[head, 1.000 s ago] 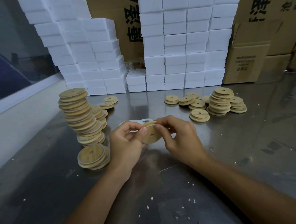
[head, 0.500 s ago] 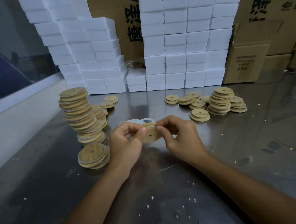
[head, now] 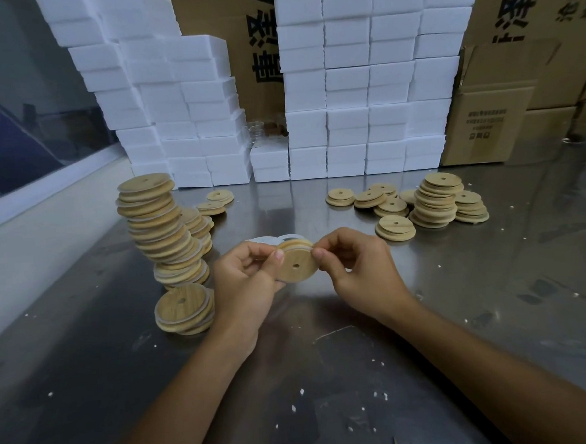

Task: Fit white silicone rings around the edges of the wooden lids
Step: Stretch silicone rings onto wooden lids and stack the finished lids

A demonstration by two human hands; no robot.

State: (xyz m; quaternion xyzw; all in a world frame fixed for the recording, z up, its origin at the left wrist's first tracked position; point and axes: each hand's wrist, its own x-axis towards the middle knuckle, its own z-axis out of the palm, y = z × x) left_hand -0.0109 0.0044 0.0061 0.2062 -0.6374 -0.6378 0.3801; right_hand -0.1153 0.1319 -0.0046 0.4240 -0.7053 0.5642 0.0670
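I see a light tan wooden lid [head: 296,266] with faint wavy grain lines and one dark little hole. The ring [head: 298,245] on its edge is white. The tabletop [head: 461,297] is shiny grey with white specks. Behind are white blocks [head: 362,80] and brown boxes [head: 491,124] with black letters.

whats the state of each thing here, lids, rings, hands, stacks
left hand: closed on the held lid's left edge
right hand: pinching the held lid's right edge
held lid: off the table, tilted toward the camera, ring seated at least along its top edge
tall lid stack: leaning, upright
short lid pile: tilted, white rings visible
right lid piles: low stacks, flat
loose rings: flat behind the hands
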